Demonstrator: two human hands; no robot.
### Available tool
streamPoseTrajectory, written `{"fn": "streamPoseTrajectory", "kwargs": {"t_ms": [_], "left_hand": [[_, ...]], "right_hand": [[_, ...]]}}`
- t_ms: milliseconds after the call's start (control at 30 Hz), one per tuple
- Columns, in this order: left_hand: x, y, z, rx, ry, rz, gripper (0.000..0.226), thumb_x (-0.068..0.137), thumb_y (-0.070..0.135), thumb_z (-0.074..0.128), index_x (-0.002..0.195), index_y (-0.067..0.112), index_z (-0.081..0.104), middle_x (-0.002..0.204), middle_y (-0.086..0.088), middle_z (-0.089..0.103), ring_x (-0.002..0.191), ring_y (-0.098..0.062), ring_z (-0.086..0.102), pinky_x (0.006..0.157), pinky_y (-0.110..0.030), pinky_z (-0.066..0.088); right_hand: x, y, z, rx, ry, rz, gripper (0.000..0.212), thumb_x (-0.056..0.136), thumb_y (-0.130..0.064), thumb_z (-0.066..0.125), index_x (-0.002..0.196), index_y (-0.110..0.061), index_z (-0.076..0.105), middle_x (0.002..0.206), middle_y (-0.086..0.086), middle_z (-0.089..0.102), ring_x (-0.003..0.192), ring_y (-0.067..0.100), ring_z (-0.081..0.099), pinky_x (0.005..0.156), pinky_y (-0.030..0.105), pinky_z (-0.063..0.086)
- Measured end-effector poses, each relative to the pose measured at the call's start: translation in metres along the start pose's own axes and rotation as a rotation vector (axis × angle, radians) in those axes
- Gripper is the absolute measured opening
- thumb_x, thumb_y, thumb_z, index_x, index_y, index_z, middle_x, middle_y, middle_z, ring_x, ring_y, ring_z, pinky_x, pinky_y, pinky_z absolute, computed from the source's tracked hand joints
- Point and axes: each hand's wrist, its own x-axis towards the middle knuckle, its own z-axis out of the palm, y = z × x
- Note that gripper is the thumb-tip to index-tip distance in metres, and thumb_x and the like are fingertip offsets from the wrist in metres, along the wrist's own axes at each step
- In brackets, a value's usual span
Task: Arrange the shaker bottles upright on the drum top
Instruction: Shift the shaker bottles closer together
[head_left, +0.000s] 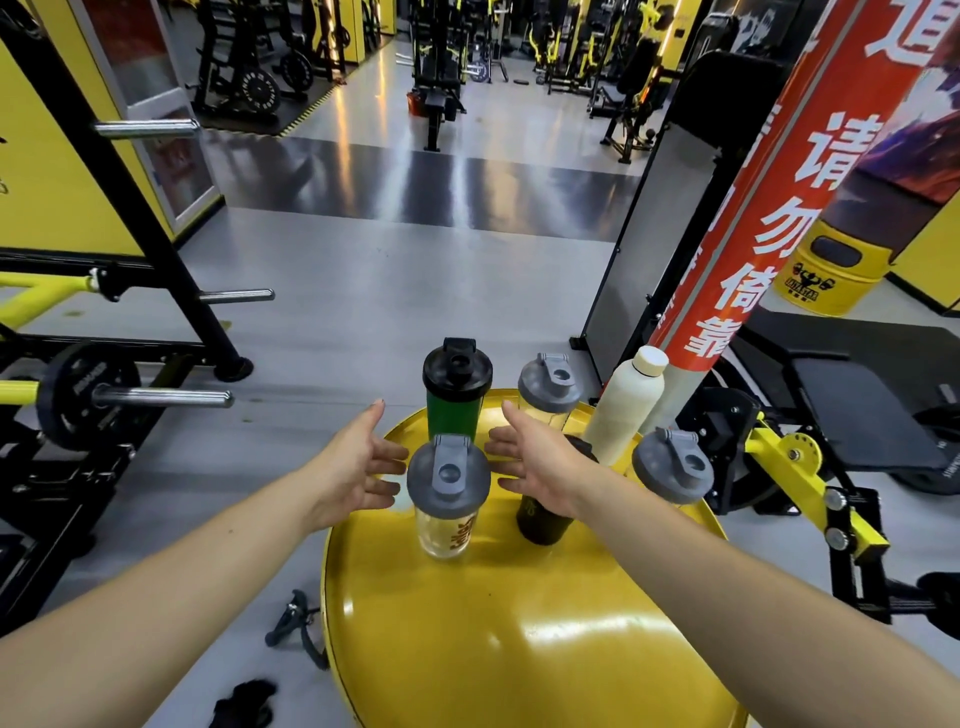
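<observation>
Both hands are spread wide and hold nothing; the left hand (358, 462) and the right hand (540, 462) face each other, palms inward, on either side of the clear shaker (448, 499), close to its grey flip lid but not touching it; so neither grip has closed on anything.

6 bottles stand on the yellow drum top (519, 623), all upright as far as can be seen: the clear shaker nearest; the green shaker (456, 400) with a black lid behind it; a dark shaker (540, 522) largely hidden by the right wrist; a second grey-lidded clear shaker (549, 392) at the far rim; a third grey-lidded shaker (671, 465) at the right edge; and a cream bottle (626, 408) with a white cap.

These look like thin plastic cups, probably empty and so light and easy to tip; the smooth walls may slip, and a flip lid could pop if lifted by it; the safer hold is around the body just under the lid, with both palms or 1 wrapped hand.

Orange lettering on the clear shaker is too distorted to read; the red banner (810, 171) carries white Chinese characters, among them 请勿倚靠; a yellow barrel (831, 270) beyond it bears a black emblem, its words illegible.
</observation>
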Motion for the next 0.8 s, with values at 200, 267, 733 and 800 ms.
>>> {"fn": "streamPoseTrajectory", "kwargs": {"t_ms": [200,267,733,800], "left_hand": [[-0.016,-0.007,0.015,-0.112,-0.057,0.037,0.091,0.097,0.067,0.026,0.143,-0.01,0.043,0.141,-0.029,0.053,0.126,-0.042,0.054,0.106,-0.051,0.046],[-0.018,-0.008,0.017,-0.137,-0.057,0.049,0.091,0.097,0.067,0.027,0.142,-0.011,0.042,0.142,-0.029,0.052,0.128,-0.042,0.053,0.107,-0.05,0.045],[-0.022,-0.009,0.017,-0.14,-0.071,0.058,0.091,0.096,0.067,0.028,0.142,-0.01,0.042,0.143,-0.029,0.051,0.13,-0.04,0.052,0.11,-0.05,0.043],[-0.02,-0.008,0.016,-0.118,-0.07,0.05,0.091,0.096,0.068,0.027,0.142,-0.009,0.042,0.143,-0.028,0.051,0.129,-0.041,0.053,0.108,-0.05,0.044]], "right_hand": [[-0.014,0.012,0.014,0.059,-0.051,0.015,0.069,0.103,-0.055,0.03,0.151,-0.006,0.034,0.152,0.009,0.045,0.137,0.028,0.044,0.115,0.048,0.032],[-0.015,0.012,0.017,0.08,-0.047,0.008,0.069,0.103,-0.055,0.031,0.151,-0.005,0.035,0.15,0.008,0.047,0.135,0.027,0.045,0.113,0.046,0.035],[-0.02,0.013,0.019,0.08,-0.033,-0.015,0.067,0.103,-0.054,0.033,0.15,-0.006,0.037,0.149,0.008,0.049,0.13,0.024,0.048,0.109,0.041,0.038],[-0.021,0.012,0.02,0.065,-0.028,-0.009,0.067,0.103,-0.054,0.032,0.15,-0.006,0.037,0.149,0.007,0.049,0.132,0.024,0.047,0.11,0.041,0.037]]}}
